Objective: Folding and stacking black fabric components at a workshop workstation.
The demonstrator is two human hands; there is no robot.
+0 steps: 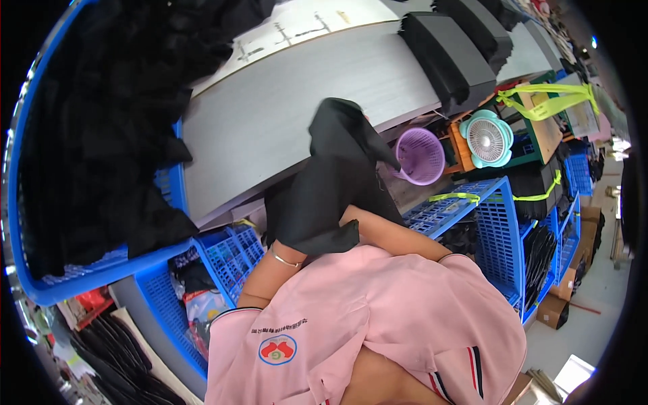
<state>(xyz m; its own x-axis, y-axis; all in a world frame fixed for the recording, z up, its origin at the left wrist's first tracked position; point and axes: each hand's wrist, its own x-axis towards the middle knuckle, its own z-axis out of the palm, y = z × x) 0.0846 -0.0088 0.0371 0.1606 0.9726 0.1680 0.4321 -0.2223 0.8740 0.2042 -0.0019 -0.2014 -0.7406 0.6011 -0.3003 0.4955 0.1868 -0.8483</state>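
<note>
A piece of black cloth [324, 192] hangs in front of my body, draped over both my hands. Its upper end rises in a folded peak over the edge of the grey table [263, 115]. My left forearm [266, 278], with a silver bangle [286, 258] at the wrist, runs up under the cloth, and the fingers are hidden. From the other side my right forearm [398, 237] bends in across my front, and that hand also disappears into the cloth. Whether the fingers grip the fabric cannot be seen.
A large blue crate [101, 266] of black cloth stands left. Stacked black pieces [449, 57] lie at the table's far right. Beyond the table edge are a purple basket [420, 156] and a teal fan [486, 138]. Blue crates [499, 236] stand close by my right arm.
</note>
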